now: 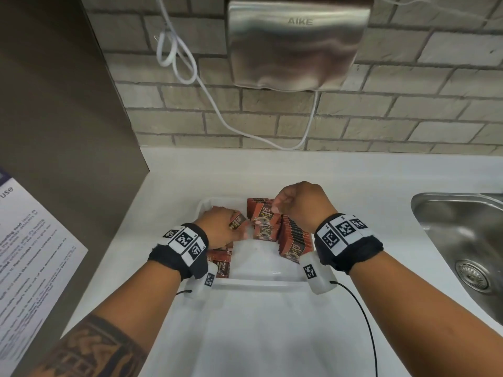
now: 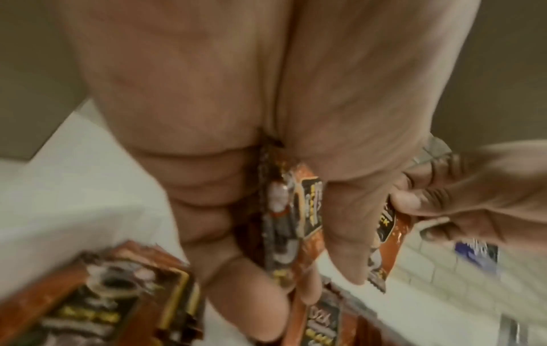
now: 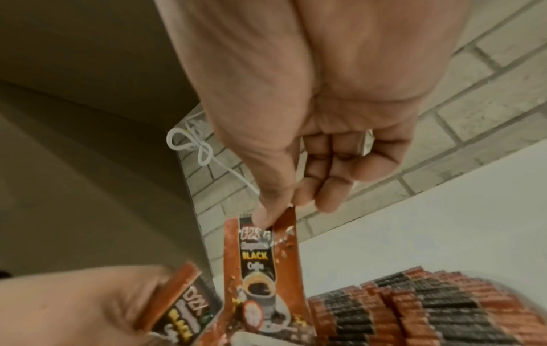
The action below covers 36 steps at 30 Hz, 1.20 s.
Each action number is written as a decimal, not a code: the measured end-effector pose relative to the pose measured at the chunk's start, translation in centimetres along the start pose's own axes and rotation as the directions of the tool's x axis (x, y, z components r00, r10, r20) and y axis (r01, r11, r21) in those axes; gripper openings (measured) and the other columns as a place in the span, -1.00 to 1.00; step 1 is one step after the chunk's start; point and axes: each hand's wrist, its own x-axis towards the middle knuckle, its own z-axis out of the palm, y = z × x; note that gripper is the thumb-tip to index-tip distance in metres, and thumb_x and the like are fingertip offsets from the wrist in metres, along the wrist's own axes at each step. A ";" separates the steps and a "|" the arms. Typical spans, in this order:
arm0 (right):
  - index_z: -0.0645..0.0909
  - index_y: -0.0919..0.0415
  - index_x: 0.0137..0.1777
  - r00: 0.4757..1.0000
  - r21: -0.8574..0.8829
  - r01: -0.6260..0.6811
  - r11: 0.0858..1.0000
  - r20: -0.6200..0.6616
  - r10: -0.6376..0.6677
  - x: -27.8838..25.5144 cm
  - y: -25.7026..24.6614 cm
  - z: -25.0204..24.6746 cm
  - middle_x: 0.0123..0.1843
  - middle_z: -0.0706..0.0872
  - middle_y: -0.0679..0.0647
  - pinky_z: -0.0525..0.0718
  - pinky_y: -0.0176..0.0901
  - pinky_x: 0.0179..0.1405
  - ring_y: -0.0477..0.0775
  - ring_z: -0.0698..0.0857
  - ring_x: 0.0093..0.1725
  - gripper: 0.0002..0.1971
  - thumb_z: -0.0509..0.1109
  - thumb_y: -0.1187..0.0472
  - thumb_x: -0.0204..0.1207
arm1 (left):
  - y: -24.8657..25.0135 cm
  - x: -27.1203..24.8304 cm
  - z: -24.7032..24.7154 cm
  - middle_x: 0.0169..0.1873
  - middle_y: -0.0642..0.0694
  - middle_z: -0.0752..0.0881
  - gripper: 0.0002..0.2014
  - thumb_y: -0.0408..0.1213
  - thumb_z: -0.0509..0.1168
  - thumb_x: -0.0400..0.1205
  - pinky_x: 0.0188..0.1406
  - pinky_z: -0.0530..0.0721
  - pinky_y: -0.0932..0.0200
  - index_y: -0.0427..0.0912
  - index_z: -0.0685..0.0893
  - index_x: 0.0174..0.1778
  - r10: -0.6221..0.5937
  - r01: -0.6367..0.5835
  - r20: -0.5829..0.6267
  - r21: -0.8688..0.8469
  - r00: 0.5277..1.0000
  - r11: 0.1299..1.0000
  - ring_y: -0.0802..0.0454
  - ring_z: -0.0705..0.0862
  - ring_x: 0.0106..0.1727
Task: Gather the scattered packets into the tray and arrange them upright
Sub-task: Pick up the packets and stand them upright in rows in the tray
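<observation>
A clear plastic tray [image 1: 255,280] sits on the white counter. Several red-brown coffee packets stand upright in a row [image 1: 295,236] along its right side. My right hand [image 1: 283,205] pinches the top edge of one packet [image 3: 263,271] between thumb and fingers and holds it upright above the tray's far end. My left hand [image 1: 231,227] grips a few packets [image 2: 308,224] in a bunch over the tray's left side. More packets lie flat [image 1: 220,265] under my left wrist, blurred in the left wrist view as packets [image 2: 97,295].
A steel sink [image 1: 468,240] lies to the right of the tray. A hand dryer [image 1: 296,42] with a white cord [image 1: 217,104] hangs on the brick wall behind. A brown panel with a printed notice [image 1: 24,257] closes the left side.
</observation>
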 end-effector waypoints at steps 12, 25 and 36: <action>0.82 -0.09 0.01 0.983 -0.491 -0.086 0.867 0.102 0.156 2.4 0.9 3.8 0.15 0.65 -0.02 0.59 0.03 0.29 0.09 0.59 0.25 -0.86 0.46 0.03 0.52 | 4.1 1.8 3.8 0.19 -0.12 0.73 -0.52 0.05 0.34 0.64 0.25 0.68 -0.04 -0.17 0.64 0.37 -0.096 -0.041 0.313 0.402 0.945 0.915 -0.10 0.70 0.16; 0.79 0.01 0.04 0.982 -0.538 -0.070 0.840 0.110 0.152 3.8 2.1 5.0 0.13 0.69 -0.04 0.55 0.04 0.28 0.09 0.61 0.23 -0.82 0.46 0.08 0.47 | 5.5 4.0 4.3 0.03 -0.09 0.84 -0.62 0.02 0.34 0.66 0.21 0.71 -0.01 -0.22 0.76 0.19 -0.169 -0.005 0.370 0.424 0.913 0.905 -0.09 0.77 0.09; 0.74 -0.11 -0.18 0.971 -0.466 -0.074 0.882 0.166 0.169 3.4 1.7 3.5 0.08 0.74 -0.09 0.51 0.00 0.33 0.04 0.65 0.20 -0.90 0.55 0.15 0.46 | 5.8 4.3 4.2 -0.20 0.01 0.74 -0.72 -0.02 0.33 0.68 -0.09 0.58 0.14 -0.17 0.77 -0.06 -0.141 -0.030 0.394 0.398 0.908 0.917 -0.02 0.68 -0.12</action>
